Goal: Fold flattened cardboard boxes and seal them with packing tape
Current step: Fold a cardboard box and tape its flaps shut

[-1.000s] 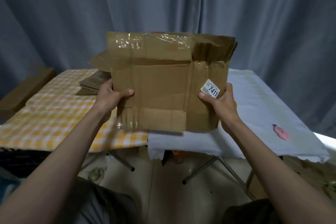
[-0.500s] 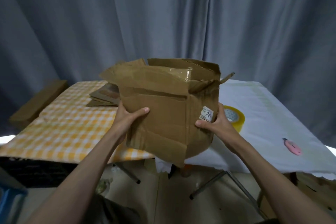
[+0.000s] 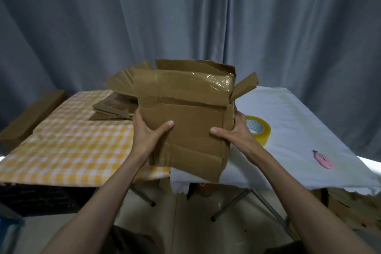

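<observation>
Above the near edge of a white-clothed table (image 3: 292, 121), left hand (image 3: 147, 133) and right hand (image 3: 237, 134) clasp a worn brown cardboard box (image 3: 189, 128) by opposite sides, apparently squaring it, flaps open, yellow packing-tape roll (image 3: 260, 132) just behind.

Lighting: dim, you see bright spill only at both frame edges. Glare: on the crinkled clear tape strip (image 3: 218, 82). Focus: soft throughout; wide-angle bending at the borders.

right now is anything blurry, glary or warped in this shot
Head view: dim, soft light; glare on the old tape across the cardboard box top flap; the checked cloth and frame edges look smeared; wide-angle lens bows both forearms outward; the tape roll stays fairly sharp.
</observation>
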Demonstrator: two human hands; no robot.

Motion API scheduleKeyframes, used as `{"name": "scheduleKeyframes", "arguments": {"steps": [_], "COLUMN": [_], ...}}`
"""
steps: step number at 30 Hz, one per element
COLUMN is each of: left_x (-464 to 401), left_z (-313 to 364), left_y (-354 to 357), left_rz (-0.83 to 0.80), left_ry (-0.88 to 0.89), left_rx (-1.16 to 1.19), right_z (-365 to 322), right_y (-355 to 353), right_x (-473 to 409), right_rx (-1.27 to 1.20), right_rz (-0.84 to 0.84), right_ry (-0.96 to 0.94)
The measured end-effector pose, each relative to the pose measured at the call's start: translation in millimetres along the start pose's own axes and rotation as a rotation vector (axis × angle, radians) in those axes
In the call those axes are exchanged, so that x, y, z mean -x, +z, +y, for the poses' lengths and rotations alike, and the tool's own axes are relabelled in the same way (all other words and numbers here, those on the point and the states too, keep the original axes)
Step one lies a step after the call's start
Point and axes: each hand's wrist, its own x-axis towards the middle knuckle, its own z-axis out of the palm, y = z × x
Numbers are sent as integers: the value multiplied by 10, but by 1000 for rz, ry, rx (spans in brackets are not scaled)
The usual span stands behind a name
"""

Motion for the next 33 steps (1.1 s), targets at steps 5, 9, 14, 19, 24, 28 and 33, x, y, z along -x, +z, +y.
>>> {"name": "scheduleKeyframes", "arguments": {"steps": [5,9,14,19,24,28,33], "left_x": [-2,117,228,116,-79,-262,-309], "left_z": [50,118,54,141,447,781,1118], "left_y": [72,281,406,166,-76,-186,-132], "left_rz": [-44,-92,-63,-132,-60,233,147], "left_ry": [30,27,73,80,95,221,725], "left_rx": [27,80,42,42,224,201,-388], "right_z": [-16,30,75,106,178,151,124], "right_y": [-162,-217,-280,-299,-300,-294,-258], "right_x": [-54,0,116,114,147,143,123], "right_rx": [-140,-177,-200,-210,-120,-72,9], "right_rz": [-45,-48,-51,-21,11,37,86], "right_ry": [9,29,18,0,-44,-54,-77]}}
